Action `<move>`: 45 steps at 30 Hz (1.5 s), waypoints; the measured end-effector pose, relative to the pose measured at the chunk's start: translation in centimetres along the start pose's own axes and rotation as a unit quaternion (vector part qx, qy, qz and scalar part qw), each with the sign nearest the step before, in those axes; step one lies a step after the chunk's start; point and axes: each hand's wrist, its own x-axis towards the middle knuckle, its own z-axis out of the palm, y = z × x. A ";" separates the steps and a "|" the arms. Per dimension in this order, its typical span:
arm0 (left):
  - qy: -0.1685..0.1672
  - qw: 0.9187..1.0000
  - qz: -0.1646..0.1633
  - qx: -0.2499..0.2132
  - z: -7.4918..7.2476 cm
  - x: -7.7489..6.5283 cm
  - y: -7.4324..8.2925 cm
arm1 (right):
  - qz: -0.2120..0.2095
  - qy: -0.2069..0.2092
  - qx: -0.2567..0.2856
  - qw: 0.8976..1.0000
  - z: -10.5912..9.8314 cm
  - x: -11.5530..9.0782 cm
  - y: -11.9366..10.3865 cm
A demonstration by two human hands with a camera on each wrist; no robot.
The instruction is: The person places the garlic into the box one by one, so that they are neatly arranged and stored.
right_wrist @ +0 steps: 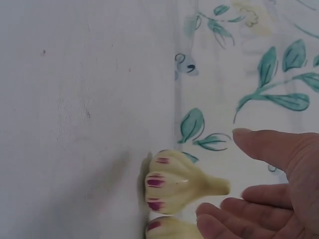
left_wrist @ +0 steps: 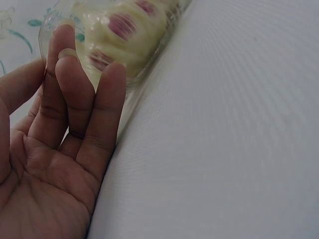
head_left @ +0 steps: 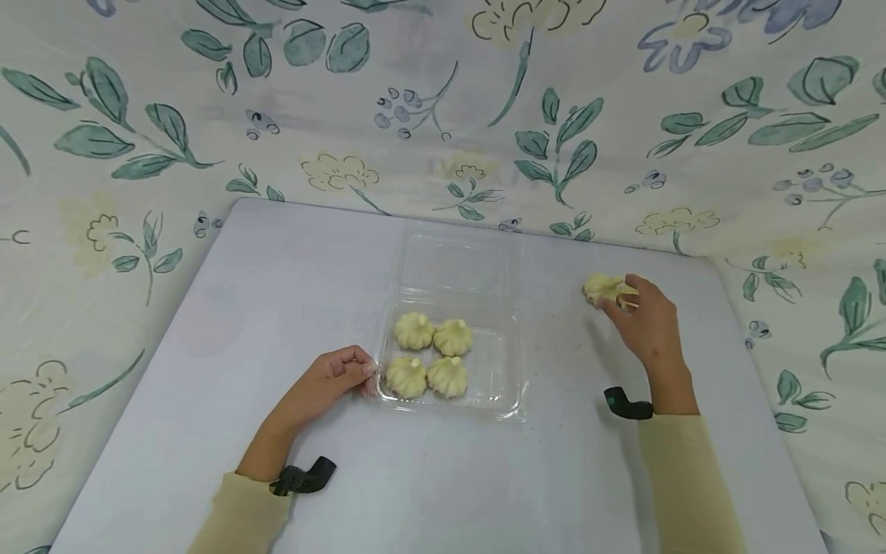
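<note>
A clear plastic clamshell container (head_left: pixel 494 369) lies on the table with its lid (head_left: pixel 455 261) folded back. In its left part sit several pale garlic bulbs (head_left: pixel 415 331), marked with purple in the left wrist view. My left hand (head_left: pixel 339 377) pinches the container's near left edge between thumb and fingers. At the right, my right hand (head_left: pixel 647 315) reaches over loose garlic bulbs on the table, thumb and fingers spread apart. The right wrist view shows one garlic bulb (right_wrist: pixel 172 181) with its stem toward the fingers and a second bulb (right_wrist: pixel 172 230) partly cut off below.
The white table (head_left: pixel 443 485) ends at the back against a cloth (head_left: pixel 415 169) printed with leaves and flowers. A black wrist device (head_left: pixel 302 475) sits on the left wrist and another device (head_left: pixel 627 404) on the right.
</note>
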 end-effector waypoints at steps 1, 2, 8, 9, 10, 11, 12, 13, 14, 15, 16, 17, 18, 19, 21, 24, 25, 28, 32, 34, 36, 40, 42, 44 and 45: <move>0.001 1.000 0.001 0.001 0.0 0.0 0.0 | 0.003 -0.002 0.003 1.000 0.1 0.3 0.2; 0.002 1.000 0.001 0.002 0.0 0.0 -0.1 | 0.008 -0.004 0.006 1.000 0.2 0.5 0.3; 0.003 1.000 -0.004 0.008 0.0 0.1 -0.1 | 0.029 -0.002 0.004 1.000 0.8 1.7 1.0; 0.004 1.000 -0.006 0.009 0.0 0.1 -0.1 | 0.034 -0.002 0.003 0.999 0.9 1.8 1.1; 0.005 1.000 -0.008 0.011 0.0 0.1 -0.1 | 0.037 -0.002 0.002 0.999 1.0 2.0 1.1; 0.005 1.000 -0.007 0.012 0.0 0.1 -0.1 | 0.042 -0.004 0.003 0.999 1.1 2.1 1.1; 0.006 1.000 -0.008 0.012 0.0 0.1 0.0 | 0.046 -0.005 0.003 0.999 1.2 2.2 1.1; 0.006 1.000 -0.009 0.011 0.0 0.1 0.0 | 0.048 -0.007 0.003 0.999 1.3 2.3 1.1; 0.006 1.000 -0.009 0.011 0.0 0.0 0.0 | 0.051 -0.010 0.004 0.999 1.4 2.5 1.1; 0.006 1.000 -0.008 0.010 0.0 0.0 0.1 | 0.054 -0.011 0.005 0.998 1.5 2.6 1.1; 0.005 1.000 -0.008 0.009 0.0 0.0 0.1 | 0.056 -0.012 0.004 0.998 1.6 2.7 1.1; 0.004 1.000 -0.008 0.008 0.0 0.0 0.1 | 0.058 -0.013 0.004 0.998 1.7 2.8 1.1; 0.004 1.000 -0.009 0.007 0.0 0.0 0.2 | 0.060 -0.014 0.003 0.998 1.8 2.9 1.1; 0.004 1.000 -0.009 0.006 0.0 0.0 0.2 | 0.062 -0.014 0.001 0.998 1.8 3.0 1.2; 0.003 1.000 -0.009 0.005 0.0 0.0 0.3 | 0.066 -0.018 0.000 0.998 2.0 3.2 1.4; 0.004 1.000 -0.010 0.006 0.1 0.0 0.3 | 0.073 -0.021 0.001 0.997 2.4 3.4 1.7; 0.004 1.000 -0.010 0.006 0.1 0.0 0.3 | 0.075 -0.023 0.002 0.997 2.5 3.5 1.8; 0.005 1.000 -0.009 0.008 0.1 0.0 0.3 | 0.075 -0.023 0.005 0.997 2.7 3.7 2.0; 0.005 1.000 -0.003 0.011 0.0 0.0 0.1 | 0.070 -0.023 -0.003 0.997 3.0 4.0 2.2; 0.004 1.000 -0.001 0.013 0.0 0.0 0.0 | 0.069 -0.022 -0.007 0.997 3.0 4.2 2.2; 0.005 1.000 -0.001 0.013 0.0 0.0 0.0 | 0.069 -0.022 -0.010 0.997 3.1 4.2 2.2; 0.005 1.000 0.001 0.015 -0.1 0.0 -0.1 | 0.076 -0.021 -0.006 0.997 3.2 4.2 2.3; 0.004 1.000 0.000 0.013 -0.1 0.0 -0.1 | 0.079 -0.019 -0.002 0.997 3.3 4.2 2.4; 0.005 1.000 -0.004 0.011 0.0 0.0 0.0 | 0.082 -0.017 0.002 0.997 3.4 4.2 2.5; 0.004 1.000 -0.005 0.011 0.0 0.0 0.0 | 0.083 -0.015 0.004 0.996 3.4 4.2 2.5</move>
